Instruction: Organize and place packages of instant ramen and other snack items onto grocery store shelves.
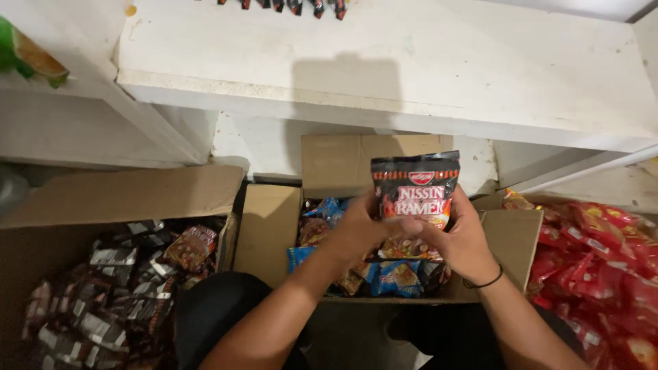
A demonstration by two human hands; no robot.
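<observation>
**Inspector:** Start with what cannot be verified.

**Assistant:** The lower part of the black noodle packet [415, 199] is covered by both hands, so its bottom edge is not visible. The packets under the hands are in shadow and hard to tell apart. The frame cuts off the left carton [130, 195] along its left and lower edges, and the heap of red packets [603, 267] at the right. A row of small dark items [288, 5] at the top edge is cropped; their kind cannot be determined.

**Inspector:** Hands?

**Assistant:** The left hand [356, 229] is closed on the packet's lower left side, the right hand [459, 240] on its lower right, fingers wrapped across the front. A dark band sits on the right wrist. The packet is upright, held above the middle carton [271, 229] and below the white shelf [384, 75].

**Inspector:** Containers and contents?

**Assistant:** The middle carton is open, flaps raised, holding mixed packets, several blue [394, 274], some dark. The left carton is open and holds dark packets with pale labels [113, 288], loosely piled. The red packets lie massed at the right, beside the middle carton's right flap; whether a carton holds them cannot be told.
</observation>
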